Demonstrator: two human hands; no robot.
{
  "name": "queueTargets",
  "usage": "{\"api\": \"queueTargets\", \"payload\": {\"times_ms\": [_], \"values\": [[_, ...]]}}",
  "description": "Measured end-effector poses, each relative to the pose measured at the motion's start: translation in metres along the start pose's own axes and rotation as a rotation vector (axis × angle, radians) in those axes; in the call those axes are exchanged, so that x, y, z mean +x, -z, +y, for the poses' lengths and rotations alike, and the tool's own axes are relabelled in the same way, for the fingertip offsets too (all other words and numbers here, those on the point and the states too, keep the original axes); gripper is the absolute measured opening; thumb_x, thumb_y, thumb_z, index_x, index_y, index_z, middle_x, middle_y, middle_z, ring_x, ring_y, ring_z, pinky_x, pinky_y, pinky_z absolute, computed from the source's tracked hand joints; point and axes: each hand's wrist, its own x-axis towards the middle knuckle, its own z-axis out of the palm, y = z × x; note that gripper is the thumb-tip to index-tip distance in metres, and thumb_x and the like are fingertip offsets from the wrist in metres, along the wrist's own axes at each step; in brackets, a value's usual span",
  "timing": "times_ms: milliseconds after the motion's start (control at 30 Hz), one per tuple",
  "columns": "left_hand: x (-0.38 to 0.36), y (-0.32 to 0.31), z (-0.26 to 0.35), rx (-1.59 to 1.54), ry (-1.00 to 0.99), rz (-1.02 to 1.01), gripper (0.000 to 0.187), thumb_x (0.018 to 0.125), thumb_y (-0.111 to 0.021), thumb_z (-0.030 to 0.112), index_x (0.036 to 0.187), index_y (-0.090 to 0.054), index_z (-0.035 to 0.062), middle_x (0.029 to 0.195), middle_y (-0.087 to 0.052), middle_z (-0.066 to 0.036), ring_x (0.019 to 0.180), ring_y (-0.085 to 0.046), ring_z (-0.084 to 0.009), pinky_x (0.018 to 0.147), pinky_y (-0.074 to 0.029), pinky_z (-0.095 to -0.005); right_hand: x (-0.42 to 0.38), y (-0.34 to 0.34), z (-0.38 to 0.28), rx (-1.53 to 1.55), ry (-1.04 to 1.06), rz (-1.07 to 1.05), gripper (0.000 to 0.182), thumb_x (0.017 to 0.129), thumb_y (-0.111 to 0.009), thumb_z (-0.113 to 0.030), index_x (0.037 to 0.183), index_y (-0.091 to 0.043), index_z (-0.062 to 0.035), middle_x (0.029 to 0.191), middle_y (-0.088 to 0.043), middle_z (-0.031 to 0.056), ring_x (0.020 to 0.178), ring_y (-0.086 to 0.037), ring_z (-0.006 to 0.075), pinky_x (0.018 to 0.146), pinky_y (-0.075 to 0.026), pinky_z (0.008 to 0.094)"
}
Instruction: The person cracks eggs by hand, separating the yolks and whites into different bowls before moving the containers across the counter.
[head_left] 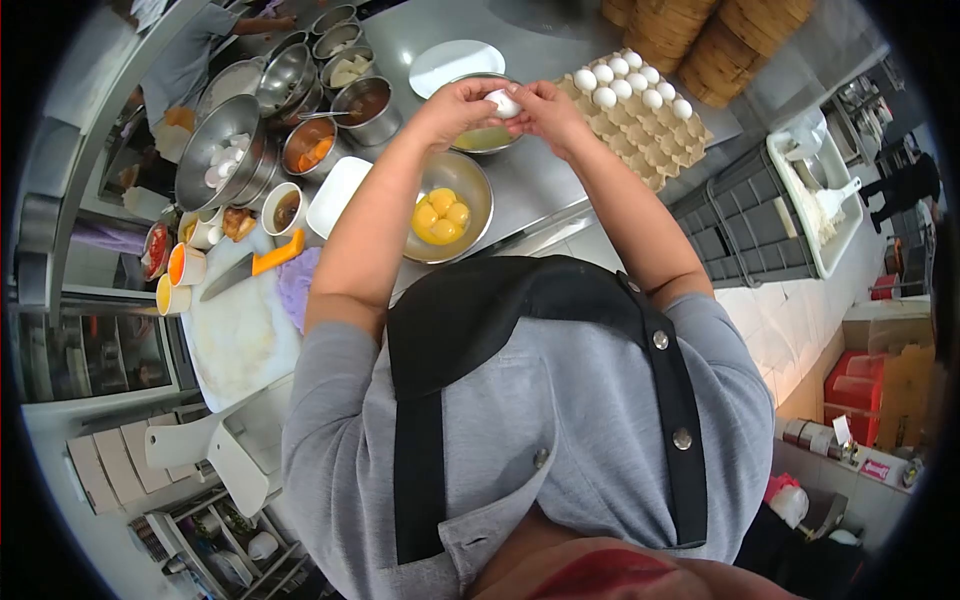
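Above a metal bowl with clear liquid in it, both hands hold one white egg. My left hand grips it from the left, fingers closed round it. From the right, my right hand holds the same egg with its fingertips. Whether the shell is cracked is too small to tell. Nearer to me, a second metal bowl contains several yolks. A cardboard egg tray stands to the right, with several white eggs in its far part and bare cups in its near part.
A white plate lies behind the bowls. At left are a large bowl of shells, metal pots, and a knife on a cutting board. Bamboo steamers stand back right. Another person is at far left.
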Motion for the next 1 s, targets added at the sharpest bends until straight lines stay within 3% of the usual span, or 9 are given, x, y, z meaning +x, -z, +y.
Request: {"api": "queueTargets", "payload": {"times_ms": [67,200,267,400,567,600,667,900,1000], "values": [[0.0,0.005,-0.006,-0.119,0.017,0.046,0.039,0.082,-0.05,0.001,0.121,-0.049,0.0015,0.116,-0.053,-0.006,0.099,-0.056,-0.0135,0.087,-0.047,-0.0268,0.009,0.001,-0.002,-0.19,0.065,-0.021,0.035,0.082,-0.063,-0.025,0.103,-0.054,0.0026,0.086,-0.06,0.0081,0.067,-0.059,0.0143,0.066,-0.051,0.0273],[0.002,0.005,-0.016,-0.2,0.09,0.224,0.039,0.08,-0.051,-0.001,0.119,-0.049,-0.0005,0.112,-0.054,-0.008,0.099,-0.056,-0.0149,0.089,-0.048,-0.0275,0.02,0.001,-0.003,-0.494,0.197,-0.096,0.034,0.077,-0.065,-0.021,0.1,-0.058,0.0027,0.085,-0.062,0.0088,0.07,-0.06,0.0153,0.068,-0.05,0.0273],[0.005,0.005,-0.019,-0.184,0.101,0.307,0.039,0.081,-0.051,0.001,0.12,-0.048,-0.0005,0.108,-0.056,-0.008,0.097,-0.057,-0.0152,0.087,-0.048,-0.0277,0.034,-0.003,0.015,-0.524,0.49,-0.063,0.037,0.071,-0.066,-0.017,0.103,-0.059,0.0013,0.088,-0.064,0.0094,0.074,-0.061,0.0163,0.069,-0.049,0.028],[0.005,-0.003,-0.009,-0.226,0.089,0.281,0.037,0.081,-0.05,0.003,0.118,-0.049,0.0002,0.102,-0.057,-0.008,0.096,-0.057,-0.0153,0.085,-0.048,-0.0287,0.043,-0.011,0.023,-0.536,0.426,-0.109,0.041,0.069,-0.066,-0.017,0.106,-0.059,-0.0027,0.087,-0.065,0.0111,0.078,-0.062,0.0195,0.072,-0.049,0.0298],[0.016,0.007,-0.026,-0.166,0.162,0.374,0.034,0.081,-0.048,0.003,0.115,-0.052,0.0011,0.102,-0.059,-0.007,0.091,-0.058,-0.0147,0.081,-0.048,-0.0271,0.028,-0.023,0.017,-0.802,0.423,0.023,0.041,0.068,-0.064,-0.019,0.106,-0.06,-0.0058,0.086,-0.064,0.0189,0.081,-0.063,0.0285,0.075,-0.049,0.0335],[0.016,0.006,-0.025,-0.164,0.165,0.374,0.034,0.081,-0.048,0.003,0.115,-0.052,0.0011,0.102,-0.059,-0.007,0.091,-0.058,-0.0147,0.081,-0.048,-0.0271,0.026,-0.024,0.017,-0.799,0.422,0.024,0.041,0.068,-0.064,-0.019,0.106,-0.06,-0.0058,0.086,-0.064,0.0189,0.081,-0.063,0.0285,0.075,-0.049,0.0335],[0.017,0.004,-0.024,-0.145,0.217,0.435,0.033,0.081,-0.049,0.003,0.114,-0.053,0.001,0.102,-0.059,-0.008,0.089,-0.058,-0.0147,0.079,-0.048,-0.0259,0.021,-0.027,0.016,-0.87,0.427,0.06,0.036,0.071,-0.063,-0.016,0.105,-0.061,-0.0038,0.081,-0.064,0.0096,0.073,-0.06,0.0153,0.067,-0.049,0.0274],[0.019,0.007,-0.02,-0.117,0.244,0.411,0.03,0.082,-0.049,0.002,0.112,-0.054,-0.0014,0.101,-0.059,-0.01,0.091,-0.058,-0.0163,0.08,-0.049,-0.0272,0.033,-0.022,0.029,-0.68,0.458,0.043,0.031,0.072,-0.063,-0.014,0.101,-0.063,-0.0017,0.082,-0.065,0.0085,0.074,-0.061,0.0131,0.068,-0.049,0.0261],[0.019,0.01,-0.016,-0.123,0.263,0.372,0.029,0.083,-0.048,0.002,0.111,-0.053,-0.0041,0.103,-0.058,-0.012,0.092,-0.059,-0.0182,0.083,-0.05,-0.0294,0.037,-0.02,0.03,-0.559,0.358,0.009,0.034,0.07,-0.063,-0.014,0.101,-0.063,-0.0019,0.087,-0.065,0.0146,0.08,-0.063,0.0207,0.073,-0.049,0.0292]]}}
